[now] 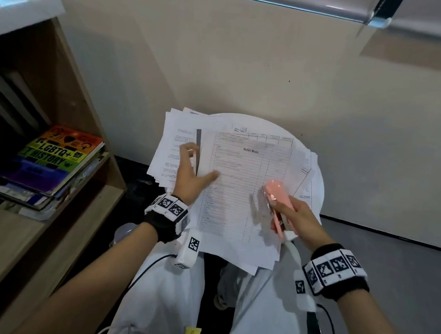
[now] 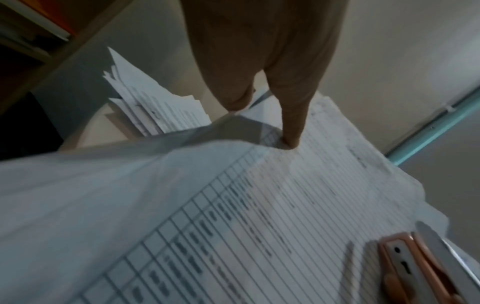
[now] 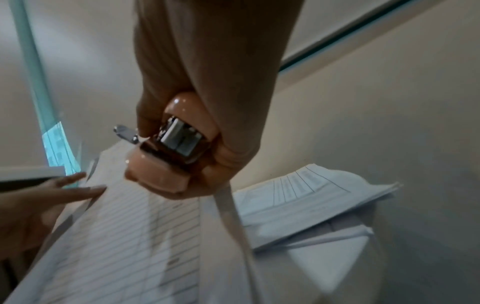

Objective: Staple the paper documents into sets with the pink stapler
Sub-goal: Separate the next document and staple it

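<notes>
Wall (image 1: 225, 58): beige, plain, directly behind the work area.
Bookshelf (image 1: 64, 112): wooden unit at the person's left; a stack of books lies flat on its shelf.
Top book (image 1: 57, 155): rainbow cover, lettering "LGBTQ+ HISTORY" legible.
Round table (image 1: 318, 182): small, white, set against the wall; most of its top is covered by paper.
Paper pile (image 1: 170, 140): loose printed sheets fanned unevenly on the table, edges overhanging on the left and right sides.
Top document (image 1: 238, 196): lined table form headed "Buffet Meals", lying on the pile with its near edge overhanging the table toward the person's lap.
Left hand (image 1: 190, 174): fingers extended and spread, palm down, resting on the left edge of the top document; thumb pressed flat on the sheet, a ring visible on one finger. It grasps nothing. The left wrist view shows one fingertip (image 2: 292, 142) in contact with the paper.
Right hand (image 1: 299, 218): clenched round the rear half of the pink stapler, over the right side of the top document.
Pink stapler (image 1: 276, 197): held just above the sheet, nose pointing away from the person; the right wrist view shows its metal magazine (image 3: 179, 136) exposed between pink top and base. Whether paper sits in its mouth cannot be determined.
Wrist bands (image 1: 336, 271): black straps with black-and-white marker tiles, one per wrist.
</notes>
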{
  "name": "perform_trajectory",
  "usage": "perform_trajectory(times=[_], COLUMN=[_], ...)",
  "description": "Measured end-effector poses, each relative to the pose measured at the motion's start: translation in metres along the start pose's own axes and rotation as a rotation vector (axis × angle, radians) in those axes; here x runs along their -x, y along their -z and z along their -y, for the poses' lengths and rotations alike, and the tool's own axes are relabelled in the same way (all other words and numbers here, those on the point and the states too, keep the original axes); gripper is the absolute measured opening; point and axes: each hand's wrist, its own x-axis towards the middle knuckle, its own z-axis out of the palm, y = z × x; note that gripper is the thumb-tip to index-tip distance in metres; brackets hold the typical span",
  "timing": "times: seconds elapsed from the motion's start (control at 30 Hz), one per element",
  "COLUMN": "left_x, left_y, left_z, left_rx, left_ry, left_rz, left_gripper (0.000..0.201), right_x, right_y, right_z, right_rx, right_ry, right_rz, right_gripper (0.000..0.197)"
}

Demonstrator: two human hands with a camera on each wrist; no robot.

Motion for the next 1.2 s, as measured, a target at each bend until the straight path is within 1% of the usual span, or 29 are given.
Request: perform_trajectory(times=[0.03, 0.07, 0.1, 0.13, 0.17, 0.2, 0.27, 0.3, 0.37, 0.43, 0.63, 0.67, 0.73, 0.8, 0.87, 0.9, 0.93, 0.97, 1.03, 1.1, 1.2], left_x=[-0.002, -0.003, -0.005, -0.007, -0.009, -0.011, -0.014, -0.017, -0.024, -0.028, -0.026, -0.024, -0.019, -0.016, -0.018, -0.019, -0.022, -0.022, -0.021, -0.022, -0.021], left_y=[0.004, 0.007, 0.009, 0.011, 0.012, 0.012, 0.013, 0.014, 0.018, 0.023, 0.022, 0.022, 0.019, 0.017, 0.016, 0.016, 0.016, 0.016, 0.017, 0.017, 0.014], left_z=[0.000, -0.002, -0.003, -0.007, -0.011, -0.017, -0.030, -0.034, -0.038, -0.038, -0.037, -0.038, -0.042, -0.048, -0.051, -0.053, -0.053, -0.056, -0.062, -0.065, -0.070], left_rx=[0.016, 0.050, 0.066, 0.050, 0.003, -0.046, -0.101, -0.114, -0.102, -0.095, -0.081, -0.065, -0.032, -0.049, -0.057, -0.061, -0.069, -0.053, -0.013, -0.027, -0.034], left_ry=[0.008, 0.030, 0.033, 0.012, -0.045, -0.099, -0.177, -0.207, -0.256, -0.279, -0.305, -0.302, -0.311, -0.379, -0.407, -0.397, -0.366, -0.314, -0.269, -0.298, -0.342], left_rz=[-0.023, -0.027, -0.008, 0.024, 0.051, 0.063, 0.020, -0.014, -0.080, -0.102, -0.089, -0.077, -0.006, 0.072, 0.116, 0.114, 0.113, 0.114, 0.114, 0.114, 0.078], left_gripper=[0.072, 0.073, 0.067, 0.055, 0.045, 0.040, 0.026, 0.020, 0.023, 0.026, 0.009, 0.009, 0.010, 0.017, 0.012, 0.017, 0.026, 0.029, 0.030, 0.033, 0.030], right_x=[0.000, -0.001, -0.001, 0.000, -0.001, -0.001, -0.001, -0.001, 0.000, 0.002, 0.003, 0.003, 0.004, 0.003, 0.001, 0.000, -0.001, -0.002, -0.004, -0.005, -0.005], right_y=[-0.001, -0.001, -0.001, 0.000, 0.001, 0.001, 0.003, 0.004, 0.007, 0.010, 0.019, 0.019, 0.018, 0.018, 0.019, 0.020, 0.020, 0.021, 0.023, 0.025, 0.020], right_z=[0.004, 0.008, 0.012, 0.017, 0.023, 0.030, 0.041, 0.047, 0.055, 0.061, 0.068, 0.069, 0.070, 0.070, 0.069, 0.069, 0.070, 0.070, 0.070, 0.071, 0.077], right_rx=[-0.016, -0.026, -0.018, 0.008, 0.047, 0.083, 0.126, 0.139, 0.154, 0.157, 0.165, 0.158, 0.135, 0.106, 0.088, 0.086, 0.089, 0.095, 0.108, 0.129, 0.172], right_ry=[0.019, 0.040, 0.061, 0.081, 0.099, 0.115, 0.145, 0.164, 0.196, 0.211, 0.228, 0.231, 0.234, 0.236, 0.236, 0.237, 0.239, 0.243, 0.259, 0.267, 0.268], right_rz=[-0.024, -0.036, -0.037, -0.032, -0.024, -0.012, -0.003, -0.010, -0.033, -0.051, -0.058, -0.061, -0.063, -0.063, -0.057, -0.051, -0.044, -0.038, -0.034, -0.036, -0.030], right_gripper=[0.010, 0.009, 0.010, 0.011, 0.013, 0.016, 0.018, 0.015, 0.008, 0.006, 0.008, 0.009, 0.010, 0.010, 0.016, 0.020, 0.024, 0.027, 0.021, 0.013, 0.014])
